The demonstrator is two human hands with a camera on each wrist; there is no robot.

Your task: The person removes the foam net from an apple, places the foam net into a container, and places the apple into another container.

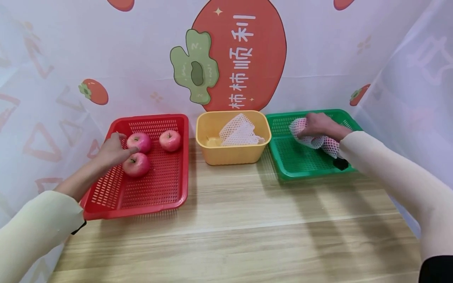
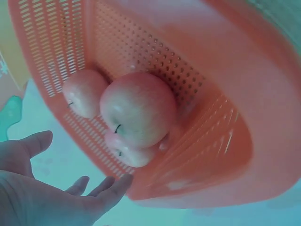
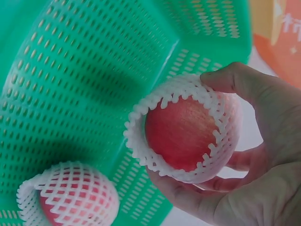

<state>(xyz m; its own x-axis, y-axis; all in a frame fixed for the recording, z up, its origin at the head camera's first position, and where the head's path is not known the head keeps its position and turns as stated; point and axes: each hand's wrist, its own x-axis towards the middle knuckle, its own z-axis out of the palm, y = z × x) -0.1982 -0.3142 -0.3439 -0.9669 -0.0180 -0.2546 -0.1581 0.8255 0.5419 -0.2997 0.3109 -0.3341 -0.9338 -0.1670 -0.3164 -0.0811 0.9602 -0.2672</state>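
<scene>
while my right hand (image 1: 320, 125) grips a netted apple (image 3: 181, 134) over the green basket (image 1: 308, 174) at three o'clock, another netted apple (image 1: 331, 147) lies below. my left hand (image 1: 115, 151), fingers parted wide, hovers near three bare apples (image 1: 137, 164) in the red basket (image 1: 166, 190) at nine o'clock; a yellow bin (image 1: 233, 156) between holds foam nets (image 1: 238, 131).
</scene>
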